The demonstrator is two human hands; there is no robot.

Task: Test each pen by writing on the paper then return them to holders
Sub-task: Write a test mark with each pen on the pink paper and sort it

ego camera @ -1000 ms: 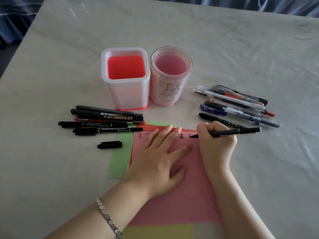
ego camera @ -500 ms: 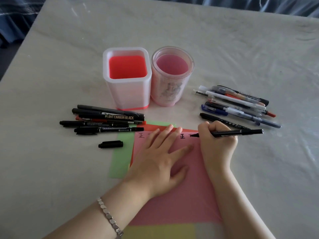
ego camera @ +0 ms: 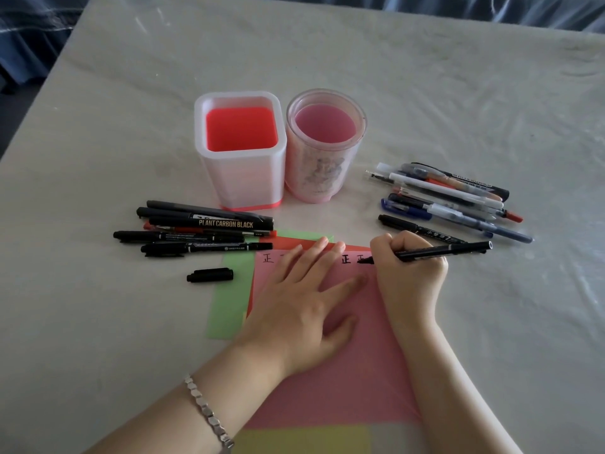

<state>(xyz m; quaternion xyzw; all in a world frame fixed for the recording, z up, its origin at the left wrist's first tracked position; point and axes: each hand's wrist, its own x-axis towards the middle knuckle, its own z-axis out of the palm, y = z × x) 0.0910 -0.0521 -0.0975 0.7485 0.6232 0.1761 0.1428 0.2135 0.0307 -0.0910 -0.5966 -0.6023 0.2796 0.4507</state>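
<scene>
The table [ego camera: 98,306] carries a pink paper [ego camera: 353,371] over green and yellow sheets. 2 empty holders [ego camera: 242,158] stand side by side behind it, with pen piles [ego camera: 203,231] either side. The left hand [ego camera: 304,309] lies flat and open on the paper, holding nothing. The right hand [ego camera: 409,273] grips a black pen [ego camera: 442,250], tip touching the paper's top edge beside written characters. A loose cap [ego camera: 210,275] lies left of the paper
</scene>
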